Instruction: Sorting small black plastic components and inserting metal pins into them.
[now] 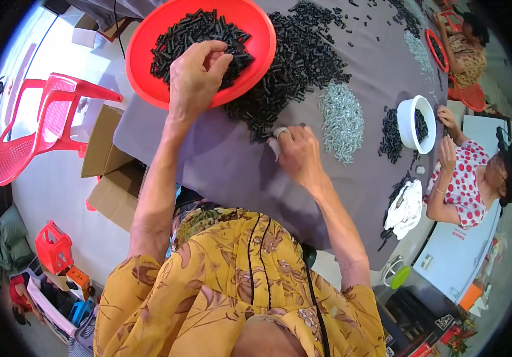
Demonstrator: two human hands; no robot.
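My left hand (199, 76) is over the wide red basin (143, 74), its fingers curled and the thumb close to the index finger. Small black tube-shaped pieces (178, 41) are heaped in the basin under it. Anything between those fingertips is hidden. My right hand (299, 153) rests low at the near edge of a big pile of loose black pieces (297, 59), fingers bent in; a pale wrap shows on one finger. What it holds, if anything, I cannot make out. Just right of it lies a mound of small clear, shiny pieces (342, 122).
A grey cloth covers the table (232, 172). At right, a person in a dotted top (467, 178) works beside a white basin (408, 125) and a white cloth (405, 208). Another person (467, 50) sits farther back. Left stand a red chair (56, 113) and an open cardboard box (110, 196).
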